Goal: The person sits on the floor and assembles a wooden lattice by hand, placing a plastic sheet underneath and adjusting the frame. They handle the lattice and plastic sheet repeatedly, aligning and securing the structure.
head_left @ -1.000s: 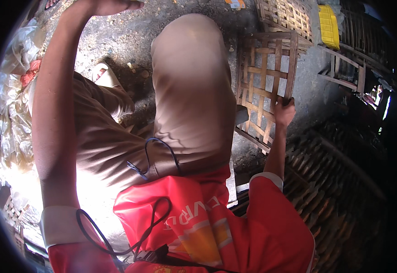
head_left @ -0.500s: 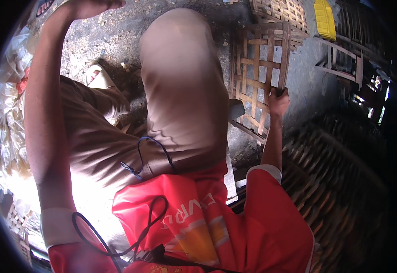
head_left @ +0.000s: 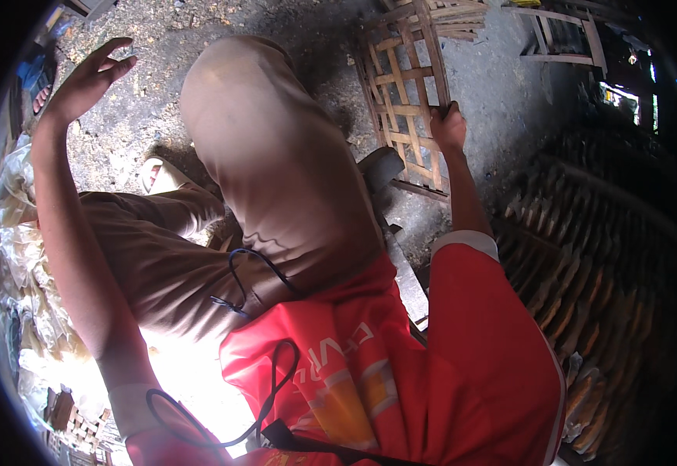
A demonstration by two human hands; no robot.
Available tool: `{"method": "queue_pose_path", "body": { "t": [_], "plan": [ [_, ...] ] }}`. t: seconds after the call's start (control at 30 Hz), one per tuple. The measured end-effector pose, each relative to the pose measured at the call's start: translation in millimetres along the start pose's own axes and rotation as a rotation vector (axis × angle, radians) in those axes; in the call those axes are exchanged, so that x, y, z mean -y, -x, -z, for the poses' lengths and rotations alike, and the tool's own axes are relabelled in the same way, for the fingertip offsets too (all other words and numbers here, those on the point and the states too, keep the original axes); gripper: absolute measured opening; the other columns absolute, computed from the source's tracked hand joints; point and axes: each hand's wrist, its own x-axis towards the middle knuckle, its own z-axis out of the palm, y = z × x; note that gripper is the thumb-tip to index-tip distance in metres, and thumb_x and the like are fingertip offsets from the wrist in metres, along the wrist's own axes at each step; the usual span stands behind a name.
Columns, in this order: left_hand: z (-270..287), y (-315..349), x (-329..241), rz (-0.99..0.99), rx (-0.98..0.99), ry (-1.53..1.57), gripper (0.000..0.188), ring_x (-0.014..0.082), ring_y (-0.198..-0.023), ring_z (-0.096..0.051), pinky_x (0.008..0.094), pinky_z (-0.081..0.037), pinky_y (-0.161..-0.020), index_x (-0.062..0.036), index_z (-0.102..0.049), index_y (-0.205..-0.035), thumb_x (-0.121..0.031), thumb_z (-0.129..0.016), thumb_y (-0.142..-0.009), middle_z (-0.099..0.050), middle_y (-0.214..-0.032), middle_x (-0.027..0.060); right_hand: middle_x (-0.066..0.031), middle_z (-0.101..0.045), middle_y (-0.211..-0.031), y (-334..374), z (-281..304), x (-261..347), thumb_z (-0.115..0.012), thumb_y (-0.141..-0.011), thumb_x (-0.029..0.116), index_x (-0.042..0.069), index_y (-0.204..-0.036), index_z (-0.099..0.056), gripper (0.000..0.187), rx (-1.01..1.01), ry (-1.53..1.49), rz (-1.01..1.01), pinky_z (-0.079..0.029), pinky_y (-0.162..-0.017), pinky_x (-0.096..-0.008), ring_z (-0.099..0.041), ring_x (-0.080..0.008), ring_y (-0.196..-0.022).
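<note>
My right hand (head_left: 449, 128) is closed round the wooden edge of a bamboo lattice rack (head_left: 405, 111), a frame of crossed slats tilted up beside my right knee. A small dark patch shows at the grip, too shadowed to make out. My left hand (head_left: 90, 81) hangs in the air at the upper left, fingers stretched and apart, holding nothing. Between the hands rises my bent knee in brown trousers (head_left: 253, 109). A blue cord (head_left: 257, 252) lies loose at the waist.
Clear plastic bags (head_left: 24, 256) are heaped at the left, and woven bamboo (head_left: 86, 423) shows below them. Rows of thin pieces (head_left: 579, 287) stand at the lower right. A wooden frame (head_left: 563, 58) lies at the upper right. Another person's foot (head_left: 41, 99) shows at the far left.
The whole view has shifted. My left hand has come lower and fully into view, fingers spread. My right hand keeps its hold on the rack, which now sits higher and further left.
</note>
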Motion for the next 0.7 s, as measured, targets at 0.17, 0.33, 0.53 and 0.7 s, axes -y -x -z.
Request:
{"method": "queue_pose_path", "body": {
  "t": [0.17, 0.33, 0.53, 0.7],
  "plan": [
    [3.7, 0.3, -2.4, 0.039, 0.003, -0.011, 0.059, 0.0279, -0.12, -0.058, 0.0396, -0.044, -0.1, -0.0211, -0.046, -0.144, -0.052, -0.059, -0.095, -0.063, -0.124, 0.0195, -0.0254, -0.069, -0.094, -1.9, 18.1, 1.1, -0.068, -0.084, 0.028, 0.001, -0.1, -0.058, 0.033, -0.009, 0.006, -0.052, -0.051, -0.08, -0.0537, -0.065, -0.0464, -0.093],
    [-4.3, -2.2, 2.8, 0.024, 0.01, 0.018, 0.06, 0.0296, -0.122, -0.057, 0.0405, -0.044, -0.102, -0.0227, -0.045, -0.145, -0.053, -0.058, -0.095, -0.062, -0.126, 0.0205, -0.0266, -0.068, -0.093, 4.7, 74.3, 16.4, -0.07, -0.083, 0.026, 0.001, -0.099, -0.06, 0.032, -0.089, -0.019, -0.05, -0.052, -0.079, -0.0524, -0.065, -0.0458, -0.092],
    [-9.0, -11.6, -3.7, 0.002, 0.04, 0.002, 0.063, 0.0304, -0.124, -0.056, 0.041, -0.044, -0.101, -0.0232, -0.044, -0.146, -0.055, -0.059, -0.093, -0.06, -0.129, 0.0209, -0.0273, -0.068, -0.091, -6.5, 25.2, -9.5, -0.07, -0.083, 0.026, 0.0, -0.099, -0.058, 0.033, -0.02, 0.09, -0.048, -0.052, -0.08, -0.0518, -0.065, -0.046, -0.093],
    [-8.3, -4.6, -8.9, 0.042, 0.047, 0.016, 0.061, 0.0294, -0.123, -0.056, 0.0402, -0.045, -0.1, -0.0223, -0.045, -0.145, -0.053, -0.058, -0.094, -0.06, -0.129, 0.0193, -0.0275, -0.068, -0.092, -2.1, -1.8, -3.1, -0.067, -0.084, 0.026, 0.003, -0.104, -0.055, 0.033, -0.022, 0.02, -0.043, -0.051, -0.08, -0.0559, -0.065, -0.0469, -0.092]
  ]
}}
